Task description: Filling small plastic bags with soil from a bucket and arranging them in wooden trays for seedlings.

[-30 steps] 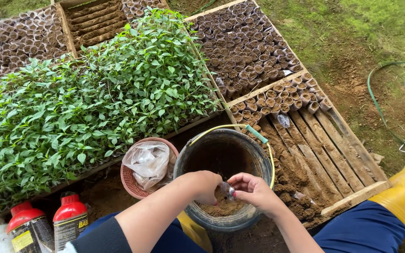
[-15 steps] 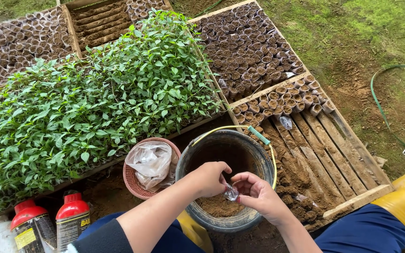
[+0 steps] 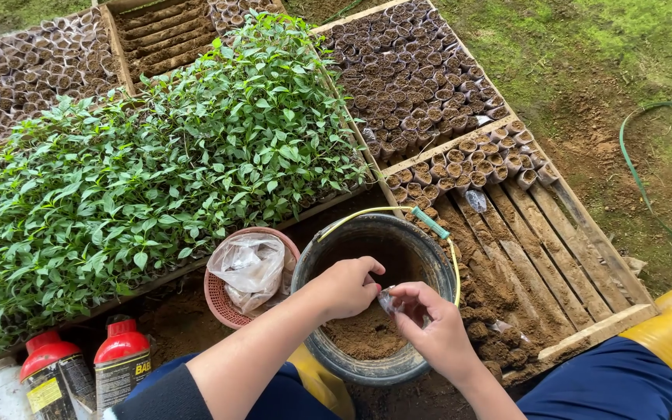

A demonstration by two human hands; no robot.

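Holding small clear plastic bag (image 3: 387, 300) over black bucket (image 3: 437, 264) of brown soil (image 3: 367, 336): left hand (image 3: 346, 286) pinching bag rim with curled fingers, right hand (image 3: 432, 327) cupping it from 4 o'clock, fingers partly closed. Judging filling well under way: filled soil bags (image 3: 460, 159) standing in rows at 1 o'clock on wooden pallet (image 3: 554, 257), bare slats remaining nearer. Working outdoors on dirt and grass; seedling bed (image 3: 141, 171) at 10 o'clock, red-capped bottles (image 3: 118, 362) at 8 o'clock.

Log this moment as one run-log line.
left hand: pinching small clear bag | right hand: pinching same bag | place: over soil in black bucket | beside: pink basket, seedlings
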